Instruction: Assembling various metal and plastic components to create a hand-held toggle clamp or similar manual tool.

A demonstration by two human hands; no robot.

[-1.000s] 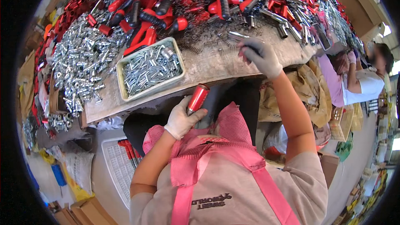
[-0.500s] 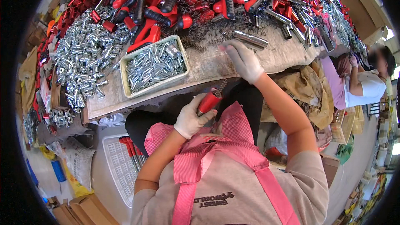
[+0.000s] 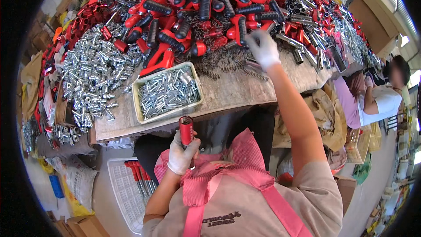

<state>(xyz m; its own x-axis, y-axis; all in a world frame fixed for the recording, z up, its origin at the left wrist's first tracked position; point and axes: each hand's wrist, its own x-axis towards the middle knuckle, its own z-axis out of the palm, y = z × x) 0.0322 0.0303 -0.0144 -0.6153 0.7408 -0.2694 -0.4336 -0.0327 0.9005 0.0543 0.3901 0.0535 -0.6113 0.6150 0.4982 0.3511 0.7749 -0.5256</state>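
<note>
My left hand (image 3: 180,154), in a white glove, is wrapped round a red cylindrical tool handle (image 3: 186,131) held upright in front of my lap. A thin coil spring (image 3: 184,111) stands out of its top end. My right hand (image 3: 264,52), also gloved, reaches over the far part of the bench with nothing visible in its fingers, which look slightly blurred and apart. Right by it are a black-and-red grip (image 3: 240,30) and loose dark springs (image 3: 256,74). Chrome tubing shows partly under the hand.
A white tub (image 3: 201,98) of small metal pins stands at the bench's near edge. Left of it lies a heap of silver fittings (image 3: 87,74); behind are piled red-and-black handles (image 3: 164,6). A white basket (image 3: 115,180) with red-handled tools sits low left. Another person (image 3: 381,103) sits at right.
My right hand has moved farther over the bench, toward the grips and springs. My left hand has shifted left and turned the red handle from tilted to upright. The view has shifted slightly.
</note>
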